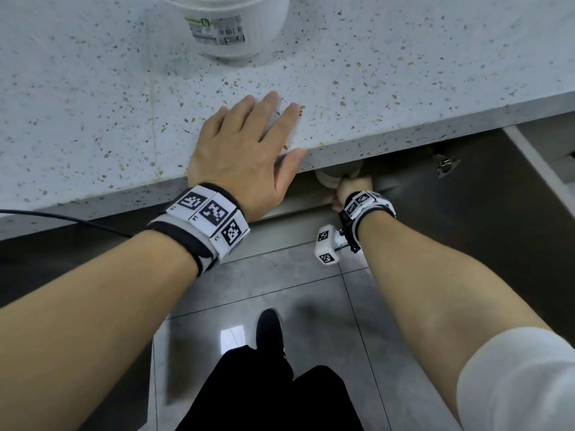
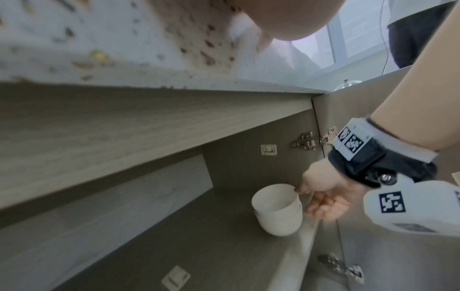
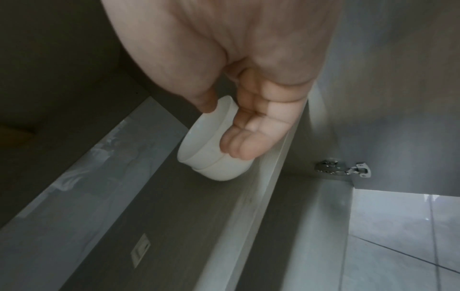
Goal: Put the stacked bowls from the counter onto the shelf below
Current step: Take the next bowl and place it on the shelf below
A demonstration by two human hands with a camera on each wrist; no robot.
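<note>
**Stacked bowls on the cabinet shelf, right grip on them**

The speckled white surface (image 1: 93,104) fills the upper head view, and its front edge overhangs the open cabinet, hiding most of what sits beneath. Under it runs the grey shelf (image 2: 204,246), with a cabinet door (image 1: 497,213) swung open to the right and a metal hinge (image 2: 311,142) on the side wall beside the reaching arm. A ribbed white pot (image 1: 230,23) with a barcode label stands at the far side of the surface. The left hand (image 1: 242,150) lies flat on the surface edge, fingers straight and spread, thumb hooked over the rim, holding nothing. The right hand (image 2: 328,198) reaches under the overhang, thumb at the rim and fingers curled round the outside of the stacked bowls (image 3: 214,149), which sit near the front edge of the shelf, close to the side wall.
</note>
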